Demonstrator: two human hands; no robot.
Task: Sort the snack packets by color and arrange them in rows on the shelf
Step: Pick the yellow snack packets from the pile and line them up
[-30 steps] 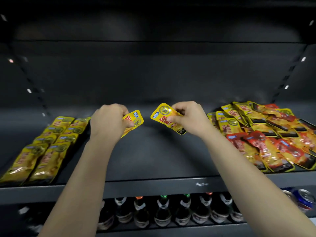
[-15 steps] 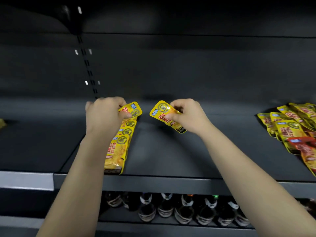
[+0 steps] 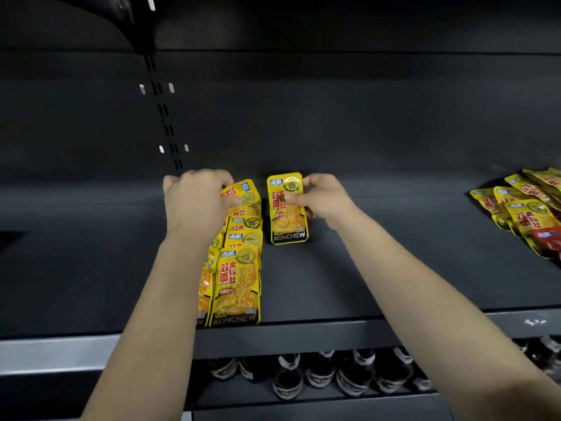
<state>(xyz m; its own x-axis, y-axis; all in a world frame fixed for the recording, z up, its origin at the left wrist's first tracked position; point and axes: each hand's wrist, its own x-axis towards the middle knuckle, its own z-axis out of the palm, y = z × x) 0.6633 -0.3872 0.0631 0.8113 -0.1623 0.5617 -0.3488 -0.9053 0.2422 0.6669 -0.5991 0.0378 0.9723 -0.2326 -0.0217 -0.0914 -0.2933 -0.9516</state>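
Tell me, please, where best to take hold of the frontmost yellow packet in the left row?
Pinch its bottom KONCHEW edge, probably, coming from the front: the frontmost yellow packet lies flat on top of the row, that edge by the shelf lip, unobstructed.

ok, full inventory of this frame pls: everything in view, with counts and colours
row of packets: several overlapping, exact count unclear, yellow, shelf left of centre, running front to back
left-held packet: 1, yellow, at the row's far end
right-held packet: 1, yellow, just right of the row
unsorted pile: several, yellow with some red, right edge of shelf
shelf: 1, dark grey, centre
slotted upright: 1, black, back wall left
bottles: several, dark with pale labels, lower shelf
left hand: 1, grips the left-held packet
right hand: 1, pinches the right-held packet
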